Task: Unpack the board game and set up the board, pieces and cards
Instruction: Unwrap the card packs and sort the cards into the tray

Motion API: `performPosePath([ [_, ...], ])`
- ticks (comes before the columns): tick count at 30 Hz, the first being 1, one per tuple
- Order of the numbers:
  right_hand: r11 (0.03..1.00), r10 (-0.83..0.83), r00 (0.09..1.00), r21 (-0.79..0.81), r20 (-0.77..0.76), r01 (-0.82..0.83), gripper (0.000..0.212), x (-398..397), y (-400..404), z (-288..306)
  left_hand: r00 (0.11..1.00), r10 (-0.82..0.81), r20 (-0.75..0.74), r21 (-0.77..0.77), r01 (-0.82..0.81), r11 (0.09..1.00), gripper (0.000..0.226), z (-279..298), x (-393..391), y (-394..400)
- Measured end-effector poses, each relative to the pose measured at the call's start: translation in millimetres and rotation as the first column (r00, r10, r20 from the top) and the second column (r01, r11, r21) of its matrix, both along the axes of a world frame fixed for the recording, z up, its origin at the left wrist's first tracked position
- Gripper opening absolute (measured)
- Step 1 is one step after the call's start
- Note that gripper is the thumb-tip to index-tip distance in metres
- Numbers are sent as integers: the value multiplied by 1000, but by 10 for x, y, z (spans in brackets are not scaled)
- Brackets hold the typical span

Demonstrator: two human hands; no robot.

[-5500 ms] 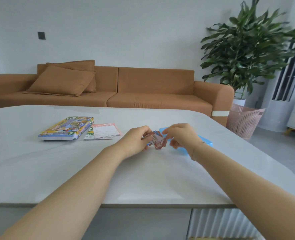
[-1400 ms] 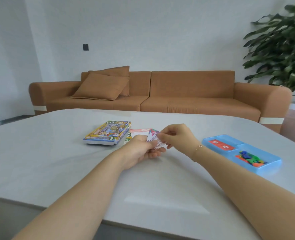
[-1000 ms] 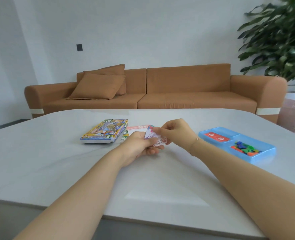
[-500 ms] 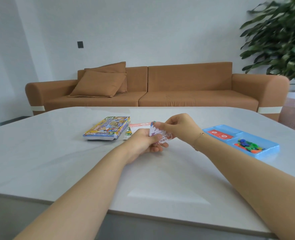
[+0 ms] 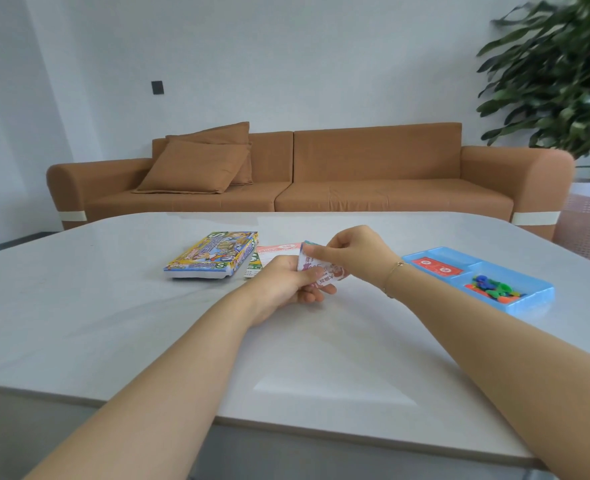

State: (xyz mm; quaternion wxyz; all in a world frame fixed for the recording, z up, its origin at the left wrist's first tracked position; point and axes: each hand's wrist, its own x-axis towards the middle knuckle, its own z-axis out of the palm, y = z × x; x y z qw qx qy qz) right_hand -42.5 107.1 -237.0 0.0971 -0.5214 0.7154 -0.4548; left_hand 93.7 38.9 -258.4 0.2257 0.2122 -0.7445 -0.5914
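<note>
White table (image 5: 113, 334), seemingly cards (image 5: 316, 268) in both hands

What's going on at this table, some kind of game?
A person is unpacking a board game. Both hands are on a small stack of cards above the white table: the left hand grips it from below and the right hand pinches its top edge. The game box lies closed to the left, with printed sheets beside it. To the right, a blue tray holds red cards and small coloured pieces. No board is laid out yet.
</note>
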Motion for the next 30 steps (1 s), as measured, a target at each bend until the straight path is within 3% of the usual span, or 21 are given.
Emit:
performPosePath([
  [7,1000,21,1000,-8,1,-21,17,-30,-7,-21,1000,11,-3,14,-11,1000,14,-3,-16,-5],
  [11,1000,21,997,0,75,-21,30,-23,-12,2,1000,9,9,-9,-8,1000,13,4,-14,2],
  [13,1000,-12,1000,1,18,12,38,5,-24,14,1000,3,12,-18,-3,1000,13,5,-9,11],
  [17,1000,2,1000,-3,-15,-2,21,-6,-8,-1,1000,9,6,-12,-9,1000,13,5,-8,19],
  [20,999,31,999,26,32,-32,19,-31,25,1,1000,3,8,-12,-3,1000,12,6,-9,22],
  [24,1000,-4,1000,29,15,4,44,25,-10,12,1000,-2,8,-19,2,1000,13,20,4,31],
  [30,998,7,1000,54,-7,-7,18,-16,10,17,1000,4,12,-32,-4,999,15,10,7,29],
])
